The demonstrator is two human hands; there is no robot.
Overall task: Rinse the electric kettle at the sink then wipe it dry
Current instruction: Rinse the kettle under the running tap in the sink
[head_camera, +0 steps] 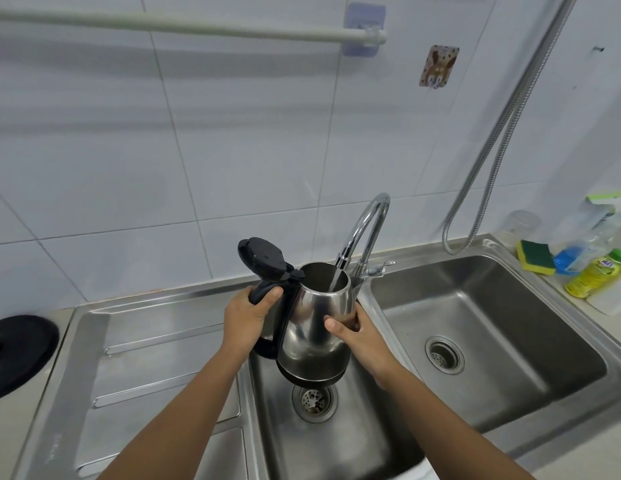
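Note:
A steel electric kettle [311,327] with a black handle hangs over the left sink basin [354,445], above its drain. Its black lid [262,259] stands flipped open at the back left. The chrome faucet [368,230] runs a thin stream of water into the kettle's open mouth. My left hand [248,315] grips the black handle near its top. My right hand [359,336] holds the kettle's right side, with the thumb on the front of the steel body and the fingers behind it.
A second basin [492,323] lies to the right. A green-yellow sponge [535,256], a yellow soap bottle [595,277] and plastic packs sit at the far right. A black round base [19,351] lies on the left counter beside the steel drainboard [156,368]. A metal hose [503,133] hangs down the tiled wall.

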